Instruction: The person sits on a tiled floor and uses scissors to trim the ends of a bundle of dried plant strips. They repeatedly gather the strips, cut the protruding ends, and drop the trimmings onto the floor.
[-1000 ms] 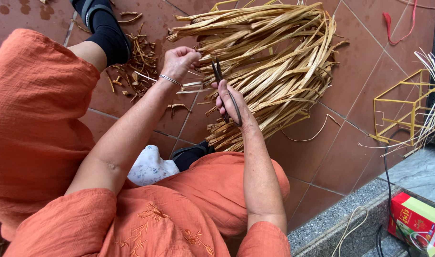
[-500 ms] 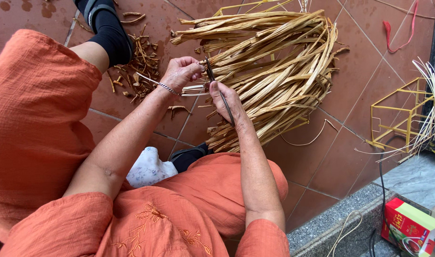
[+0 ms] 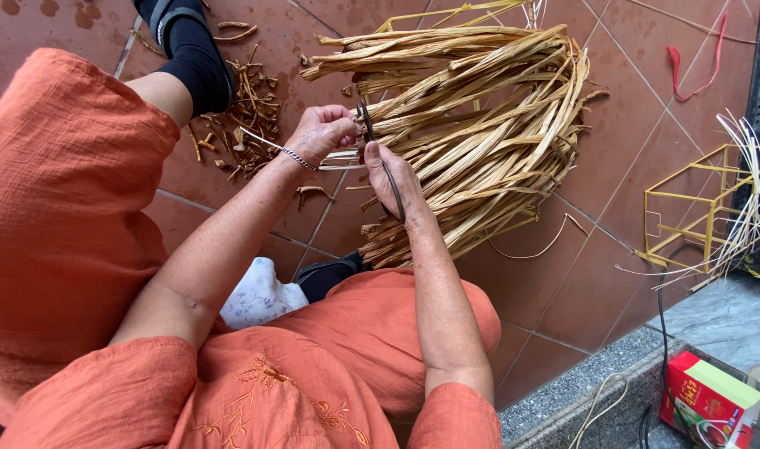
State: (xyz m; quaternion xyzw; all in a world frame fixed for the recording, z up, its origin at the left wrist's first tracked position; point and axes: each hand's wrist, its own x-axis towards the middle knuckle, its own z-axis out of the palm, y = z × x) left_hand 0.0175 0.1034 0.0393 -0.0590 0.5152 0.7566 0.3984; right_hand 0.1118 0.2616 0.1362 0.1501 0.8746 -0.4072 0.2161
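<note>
Mid-trim: right hand [image 3: 394, 179] grips dark scissors [image 3: 378, 158], left hand [image 3: 322, 133] fingers pinch a pale strip [image 3: 340, 155], probably; next snip needs the blades lined up.

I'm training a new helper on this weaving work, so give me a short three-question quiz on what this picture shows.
1. True or false: the right hand holds a dark scissor-like tool.
2. What does the left hand pinch? A) a pale flat strip B) a red cord C) the yellow wire frame
3. What lies on the floor tiles beside the black-socked foot?

Key
1. True.
2. A; the strip sits next to the bundle of dried reed strips.
3. A scatter of short brown trimmings.
</note>
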